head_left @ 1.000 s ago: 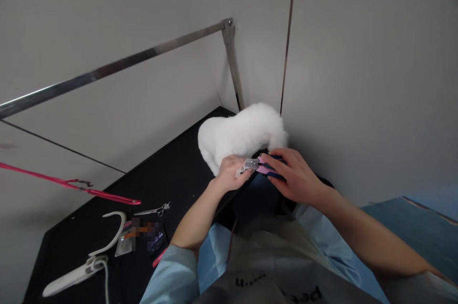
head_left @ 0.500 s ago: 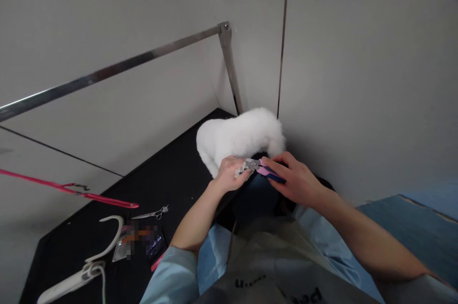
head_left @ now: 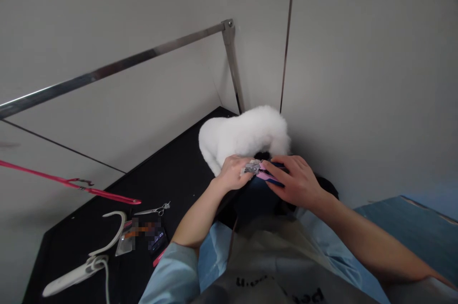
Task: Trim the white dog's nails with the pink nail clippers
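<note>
A white fluffy dog (head_left: 246,130) stands at the far end of the black table, its head out of sight. My left hand (head_left: 234,172) is closed around one of its paws (head_left: 255,162), which is mostly hidden by my fingers and the tool. In my right hand (head_left: 298,180) is a pair of nail clippers (head_left: 265,177) with pink and dark blue handles. Their metal jaws lie against the paw beside my left fingertips. The handles are spread somewhat apart within my right fingers. Whether a claw sits in the jaws cannot be made out.
On the black table (head_left: 171,170) lie scissors (head_left: 153,210), a phone (head_left: 157,239), a clear packet (head_left: 125,244) and a white curved device with a cord (head_left: 71,277). A pink leash (head_left: 107,194) hangs above them. A metal bar (head_left: 125,63) crosses behind, near the wall.
The clippers have turned slightly and their jaws now cover more of the paw. My right fingers have spread and the handles are wider apart. The camera view has shifted a little.
</note>
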Motion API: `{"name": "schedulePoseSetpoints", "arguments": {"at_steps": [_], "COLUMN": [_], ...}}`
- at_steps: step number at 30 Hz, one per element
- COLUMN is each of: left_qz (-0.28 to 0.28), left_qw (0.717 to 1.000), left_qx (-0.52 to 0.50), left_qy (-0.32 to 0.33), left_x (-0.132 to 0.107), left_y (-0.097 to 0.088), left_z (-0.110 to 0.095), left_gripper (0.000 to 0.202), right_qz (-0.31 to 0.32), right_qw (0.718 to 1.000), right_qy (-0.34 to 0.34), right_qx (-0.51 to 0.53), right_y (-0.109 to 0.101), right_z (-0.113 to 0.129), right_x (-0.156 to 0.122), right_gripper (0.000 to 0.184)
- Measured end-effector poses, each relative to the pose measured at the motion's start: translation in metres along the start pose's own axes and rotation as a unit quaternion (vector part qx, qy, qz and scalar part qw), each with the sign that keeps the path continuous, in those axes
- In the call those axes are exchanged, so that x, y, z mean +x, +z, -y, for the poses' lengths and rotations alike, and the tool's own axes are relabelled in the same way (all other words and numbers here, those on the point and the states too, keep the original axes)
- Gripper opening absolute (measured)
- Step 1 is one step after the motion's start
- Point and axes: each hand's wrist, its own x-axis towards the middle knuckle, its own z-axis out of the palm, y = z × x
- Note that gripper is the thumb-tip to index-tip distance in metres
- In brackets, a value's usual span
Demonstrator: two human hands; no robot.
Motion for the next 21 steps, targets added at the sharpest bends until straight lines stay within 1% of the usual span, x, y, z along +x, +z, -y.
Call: {"name": "schedulePoseSetpoints", "arguments": {"at_steps": [7, 11, 13, 14, 15, 16, 17, 18, 19, 20, 21], "left_qz": [0.019, 0.020, 0.014, 0.007, 0.000, -0.007, -0.013, -0.023, -0.036, -0.054, -0.075], "left_qw": [1.000, 0.999, 1.000, 1.000, 1.000, 1.000, 1.000, 1.000, 0.999, 0.998, 0.997], "left_qx": [0.006, 0.018, 0.017, 0.014, 0.011, 0.006, 0.001, -0.005, -0.010, -0.014, -0.019], "left_qy": [-0.015, -0.020, -0.021, -0.018, -0.014, -0.007, 0.002, 0.008, 0.009, 0.006, -0.001], "left_x": [-0.001, -0.001, -0.002, -0.003, -0.004, -0.006, -0.008, -0.010, -0.013, -0.016, -0.020], "left_y": [0.000, -0.001, -0.001, -0.001, -0.001, 0.000, 0.002, 0.004, 0.007, 0.011, 0.015], "left_z": [-0.001, 0.000, 0.001, 0.002, 0.003, 0.004, 0.005, 0.005, 0.005, 0.005, 0.004], "left_gripper": [0.023, 0.026, 0.028, 0.030, 0.031, 0.033, 0.034, 0.036, 0.038, 0.040, 0.043], "right_qz": [-0.007, -0.011, -0.011, -0.011, -0.011, -0.009, -0.003, 0.012, 0.028, 0.054, 0.075], "right_qw": [1.000, 0.999, 0.993, 0.984, 0.968, 0.940, 0.898, 0.838, 0.758, 0.677, 0.608], "right_qy": [0.022, 0.041, 0.083, 0.120, 0.166, 0.221, 0.277, 0.326, 0.377, 0.411, 0.427], "right_qx": [-0.015, 0.024, 0.083, 0.128, 0.187, 0.260, 0.342, 0.438, 0.532, 0.608, 0.665], "right_y": [0.002, 0.005, 0.011, 0.017, 0.025, 0.036, 0.049, 0.063, 0.079, 0.094, 0.108], "right_z": [0.002, 0.001, 0.000, 0.001, 0.002, 0.005, 0.008, 0.011, 0.016, 0.021, 0.026], "right_x": [0.000, -0.002, -0.006, -0.008, -0.010, -0.012, -0.012, -0.011, -0.008, -0.004, 0.002], "right_gripper": [0.035, 0.034, 0.039, 0.042, 0.044, 0.042, 0.038, 0.031, 0.026, 0.026, 0.030]}}
